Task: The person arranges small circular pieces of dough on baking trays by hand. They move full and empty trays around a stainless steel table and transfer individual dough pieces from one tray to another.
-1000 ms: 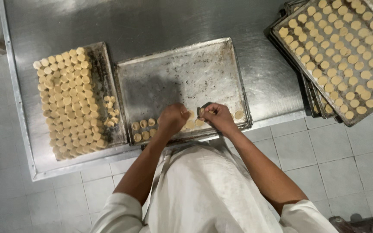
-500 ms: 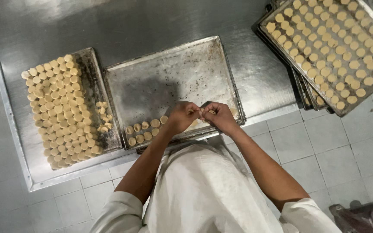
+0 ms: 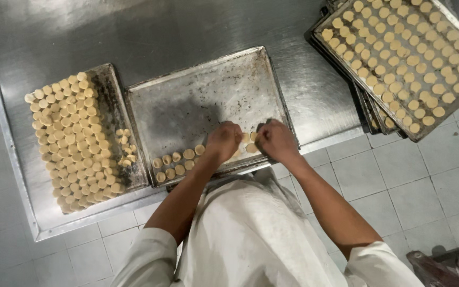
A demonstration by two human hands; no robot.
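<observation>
A scuffed metal baking tray (image 3: 203,95) lies in front of me on a steel table (image 3: 150,32). Along its near edge sit two short rows of pale round dough pieces (image 3: 173,163). My left hand (image 3: 223,141) and my right hand (image 3: 275,139) rest side by side on that near edge, fingers curled over more dough pieces (image 3: 249,142). Whether either hand grips a piece is hidden by the fingers. To the left, a second tray (image 3: 113,95) holds a dense heap of stacked dough rounds (image 3: 70,138).
At the upper right, a stack of trays (image 3: 373,114) hangs over the table's edge, the top one filled with spaced dough rounds (image 3: 410,53). White tiled floor (image 3: 415,175) lies below. A dark object (image 3: 442,266) sits at the bottom right corner.
Both hands went from held together just above the tray's near edge down onto it, slightly apart. The row of dough pieces on the near edge has grown to the right.
</observation>
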